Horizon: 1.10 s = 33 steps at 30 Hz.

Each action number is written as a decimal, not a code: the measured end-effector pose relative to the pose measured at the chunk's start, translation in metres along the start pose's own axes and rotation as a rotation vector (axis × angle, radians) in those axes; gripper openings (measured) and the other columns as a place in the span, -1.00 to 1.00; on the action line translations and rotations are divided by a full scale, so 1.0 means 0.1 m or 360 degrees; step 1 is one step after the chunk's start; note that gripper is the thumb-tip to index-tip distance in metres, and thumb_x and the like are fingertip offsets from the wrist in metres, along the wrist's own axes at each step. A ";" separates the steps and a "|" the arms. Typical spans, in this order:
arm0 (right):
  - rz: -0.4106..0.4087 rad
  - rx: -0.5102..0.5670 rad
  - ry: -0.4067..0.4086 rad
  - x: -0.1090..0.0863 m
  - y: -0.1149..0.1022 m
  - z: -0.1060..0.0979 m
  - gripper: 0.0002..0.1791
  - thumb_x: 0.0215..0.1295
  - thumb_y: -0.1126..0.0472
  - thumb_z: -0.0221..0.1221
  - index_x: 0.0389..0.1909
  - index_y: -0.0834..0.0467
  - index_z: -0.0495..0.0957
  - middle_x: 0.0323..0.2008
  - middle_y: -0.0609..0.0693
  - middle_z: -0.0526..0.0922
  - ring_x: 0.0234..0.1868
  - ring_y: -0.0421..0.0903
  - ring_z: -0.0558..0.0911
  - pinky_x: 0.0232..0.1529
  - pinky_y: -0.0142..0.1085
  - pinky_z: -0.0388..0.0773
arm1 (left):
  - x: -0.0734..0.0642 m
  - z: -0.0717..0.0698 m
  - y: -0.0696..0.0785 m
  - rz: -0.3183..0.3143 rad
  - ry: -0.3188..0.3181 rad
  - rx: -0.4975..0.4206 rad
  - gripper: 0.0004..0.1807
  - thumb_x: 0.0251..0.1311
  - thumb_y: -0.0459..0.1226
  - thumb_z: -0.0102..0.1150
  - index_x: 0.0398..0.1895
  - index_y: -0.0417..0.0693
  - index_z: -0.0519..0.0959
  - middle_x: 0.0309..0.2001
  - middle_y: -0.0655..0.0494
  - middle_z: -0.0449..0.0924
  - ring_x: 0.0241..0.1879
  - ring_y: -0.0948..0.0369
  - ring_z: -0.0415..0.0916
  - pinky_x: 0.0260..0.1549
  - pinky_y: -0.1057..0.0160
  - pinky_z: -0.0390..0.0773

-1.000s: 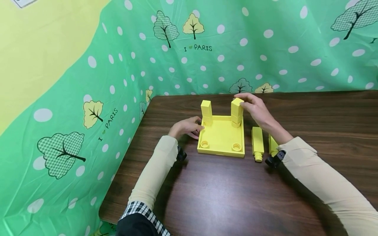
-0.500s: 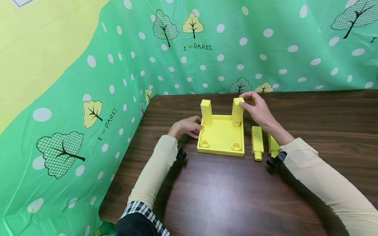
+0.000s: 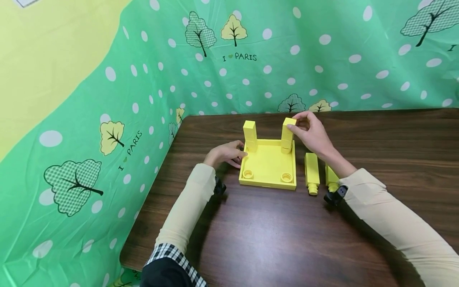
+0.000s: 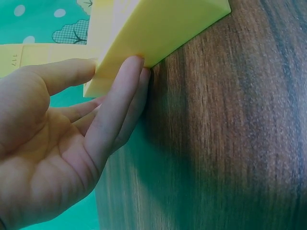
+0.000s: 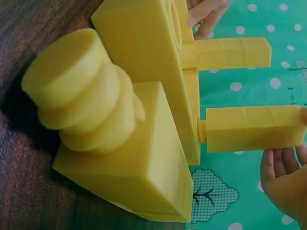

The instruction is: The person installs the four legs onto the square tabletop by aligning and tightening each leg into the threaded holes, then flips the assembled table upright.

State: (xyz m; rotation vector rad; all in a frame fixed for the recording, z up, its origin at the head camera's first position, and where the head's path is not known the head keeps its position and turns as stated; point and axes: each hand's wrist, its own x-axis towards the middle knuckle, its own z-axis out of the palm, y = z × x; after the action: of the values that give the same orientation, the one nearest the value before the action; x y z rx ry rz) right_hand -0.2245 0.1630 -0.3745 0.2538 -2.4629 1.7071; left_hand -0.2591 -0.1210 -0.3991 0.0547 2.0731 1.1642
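Observation:
A yellow square panel (image 3: 269,164) with a raised rim lies on the table, a round socket at each front corner. My left hand (image 3: 226,154) holds its left edge, thumb at the rim and fingers along the outer side, as the left wrist view shows. At the back right corner a yellow table leg (image 3: 287,137) stands upright, its top pinched by my right hand (image 3: 314,134). A short neck (image 5: 202,131) shows between that leg and the panel in the right wrist view. Another leg (image 3: 250,135) stands at the back left corner.
Two loose yellow legs lie right of the panel: one leg (image 3: 312,169) with its threaded end toward me, another leg (image 3: 330,177) partly hidden by the right forearm. A green printed cloth (image 3: 229,79) hangs behind and left of the dark wooden table (image 3: 265,235).
The right fingers have shifted from behind the back right leg's top to its right side, and the leg has turned slightly. My left hand has stayed at the panel's edge.

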 end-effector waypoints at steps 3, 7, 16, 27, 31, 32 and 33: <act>-0.0006 -0.0008 0.0005 -0.01 0.00 0.00 -0.49 0.27 -0.02 0.22 0.09 0.17 0.33 -0.10 -0.10 0.39 -0.09 -0.21 0.45 -0.16 -0.60 0.44 | 0.00 0.00 0.00 0.0001 -0.0005 0.0003 -0.44 0.38 -0.25 0.02 0.36 -0.06 0.08 -0.25 -0.09 0.42 -0.32 0.11 0.49 -0.25 0.18 0.71; -0.0002 -0.0006 -0.0001 -0.01 -0.01 0.00 -0.46 0.27 -0.01 0.23 0.12 0.20 0.31 -0.10 -0.10 0.38 -0.10 -0.21 0.45 -0.20 -0.60 0.44 | 0.00 0.00 0.00 0.0010 -0.0005 0.0006 -0.44 0.38 -0.25 0.02 0.36 -0.06 0.08 -0.25 -0.09 0.42 -0.33 0.11 0.50 -0.26 0.18 0.71; -0.0054 0.0116 -0.0015 0.03 -0.01 -0.03 -0.57 0.48 0.03 -0.06 0.21 0.20 0.36 0.12 0.07 0.43 0.03 -0.25 0.43 -0.01 -0.47 0.40 | 0.00 0.01 0.00 0.0016 0.0000 0.0013 -0.46 0.37 -0.25 0.04 0.33 -0.06 0.11 -0.30 -0.07 0.43 -0.35 0.12 0.51 -0.27 0.19 0.71; -0.0004 0.0346 -0.0211 0.09 -0.06 -0.04 -0.61 0.47 0.22 -0.09 0.26 0.14 0.40 0.22 0.04 0.46 0.21 -0.20 0.38 0.31 -0.12 0.29 | 0.02 0.00 -0.01 0.0015 0.0004 0.0020 -0.43 0.37 -0.25 0.05 0.36 -0.06 0.09 -0.30 -0.07 0.41 -0.32 0.12 0.50 -0.27 0.19 0.71; 0.0050 0.0414 -0.0277 0.10 -0.09 -0.04 -0.61 0.47 0.25 -0.13 0.24 0.11 0.43 0.16 0.00 0.53 0.27 -0.17 0.39 0.41 0.02 0.17 | 0.02 0.00 -0.02 0.0012 0.0006 0.0005 -0.42 0.36 -0.25 0.06 0.36 -0.07 0.09 -0.28 -0.07 0.42 -0.31 0.11 0.50 -0.26 0.19 0.71; 0.0059 0.0424 -0.0287 0.11 -0.09 -0.03 -0.61 0.47 0.26 -0.14 0.24 0.11 0.43 0.16 0.00 0.53 0.27 -0.17 0.38 0.41 0.02 0.16 | 0.02 -0.01 -0.02 0.0012 0.0006 0.0003 -0.42 0.36 -0.25 0.05 0.36 -0.07 0.09 -0.28 -0.08 0.42 -0.31 0.11 0.50 -0.26 0.19 0.71; 0.0065 0.0428 -0.0294 0.11 -0.10 -0.04 -0.60 0.47 0.27 -0.15 0.24 0.12 0.43 0.15 0.00 0.54 0.28 -0.18 0.37 0.41 0.00 0.17 | 0.03 -0.01 -0.02 0.0013 0.0006 0.0003 -0.42 0.36 -0.25 0.05 0.36 -0.07 0.09 -0.27 -0.08 0.42 -0.31 0.11 0.50 -0.26 0.18 0.71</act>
State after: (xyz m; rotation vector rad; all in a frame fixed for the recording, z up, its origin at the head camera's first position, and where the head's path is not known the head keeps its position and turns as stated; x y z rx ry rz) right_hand -0.2328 0.1624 -0.3624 0.4091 -2.3670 2.1223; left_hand -0.2607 -0.1218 -0.4021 0.0614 2.0791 1.1683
